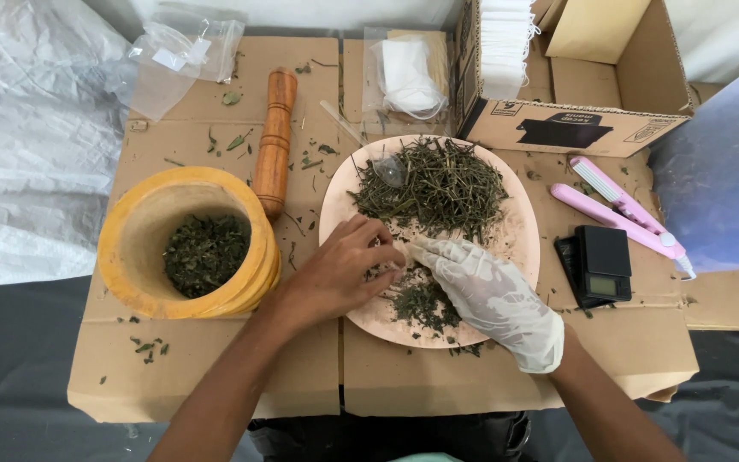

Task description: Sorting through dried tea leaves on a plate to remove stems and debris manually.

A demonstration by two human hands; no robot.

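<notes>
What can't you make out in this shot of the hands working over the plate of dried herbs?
Head view only:
- What the left hand and gloved right hand pinch between them: hidden by the fingertips.
- The scale display: too small to tell.
- The mortar bottom: covered by crushed leaves.
- The cardboard box contents: cut off by the top edge.
- The spoon bowl: partly buried in herbs on the plate.

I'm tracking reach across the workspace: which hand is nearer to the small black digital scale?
Right. The gloved right hand lies on the round pink plate, just left of the small black digital scale; the bare left hand is farther left, at the plate's opposite edge.
</notes>
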